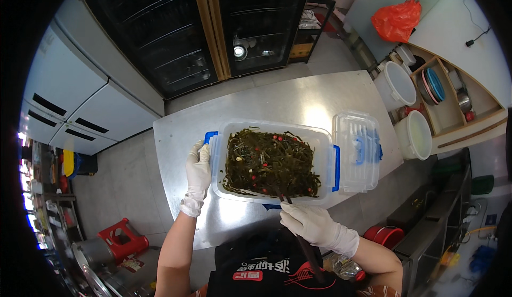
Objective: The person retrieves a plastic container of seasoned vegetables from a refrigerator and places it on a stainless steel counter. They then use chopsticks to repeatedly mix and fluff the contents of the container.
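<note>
A clear plastic storage container [326,179] with blue handles stands before me. Shredded dark green seaweed [272,161] fills most of its floor, mixed with red chili pieces and a few pale bits. My left hand [199,175], in a white glove, grips the container's left end by the blue handle [211,136]; some fingertips are hidden. In my gloved right hand [314,225] is a pair of long dark chopsticks [307,253]. Their tips reach over the near rim into the seaweed, where the ends are hard to make out.
The container rests on a stainless steel table [256,103]. Right of it lies a clear lid [357,173] with a blue handle. White buckets [414,135] stand beyond the table's right edge, near wooden shelves [448,113]. A red stool [122,239] is at lower left.
</note>
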Available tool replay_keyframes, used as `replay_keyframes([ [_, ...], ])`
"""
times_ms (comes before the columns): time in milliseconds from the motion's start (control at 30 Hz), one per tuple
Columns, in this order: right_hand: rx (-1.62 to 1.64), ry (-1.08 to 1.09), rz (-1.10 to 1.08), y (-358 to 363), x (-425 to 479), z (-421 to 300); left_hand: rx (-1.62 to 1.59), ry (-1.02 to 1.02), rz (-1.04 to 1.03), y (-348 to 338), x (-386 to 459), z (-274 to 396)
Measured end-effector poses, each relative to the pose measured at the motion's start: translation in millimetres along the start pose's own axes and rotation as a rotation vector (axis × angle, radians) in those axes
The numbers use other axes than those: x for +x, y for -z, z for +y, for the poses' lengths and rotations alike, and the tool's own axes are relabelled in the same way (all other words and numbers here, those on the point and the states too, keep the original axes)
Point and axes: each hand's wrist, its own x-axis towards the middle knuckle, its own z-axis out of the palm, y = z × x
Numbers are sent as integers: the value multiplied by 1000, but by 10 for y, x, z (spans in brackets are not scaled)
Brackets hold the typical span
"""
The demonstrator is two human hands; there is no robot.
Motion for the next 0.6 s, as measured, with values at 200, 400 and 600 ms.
replay_keyframes([
  [200, -22, -88, 49, 340, -182, -10, 23, 25, -6, 10, 2, -7],
  [400, 501, -591, 514, 277, -102, 225, 32, 23, 11, -15, 8, 9],
  [600, 714, -486, 454, -23, 145, 94, 71, 6, 3, 0, 28, -30],
])
